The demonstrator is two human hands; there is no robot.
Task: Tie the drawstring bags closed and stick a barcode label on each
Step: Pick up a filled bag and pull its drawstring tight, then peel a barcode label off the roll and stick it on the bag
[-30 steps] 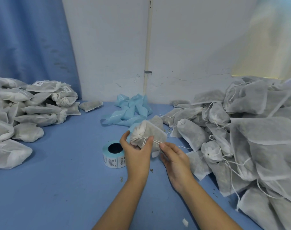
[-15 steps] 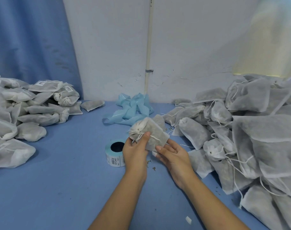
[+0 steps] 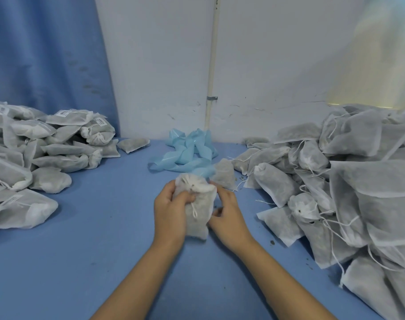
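A grey-white drawstring bag stands upright over the blue table, its gathered white neck on top and a short cord end hanging down its front. My left hand grips the bag's left side, thumb across the front below the neck. From the other side my right hand holds its right edge, fingers curled behind it and thumb near its front. The label roll is hidden behind my hands and the bag.
A heap of tied, labelled bags fills the left of the table. A bigger heap of bags with loose cords fills the right. Crumpled blue backing strip lies at the back, a single bag just behind my hands.
The bag has swung from lying tilted to standing neck-up and come nearer. My right hand let go of the cord and moved onto the bag's right edge. The label roll is now covered.
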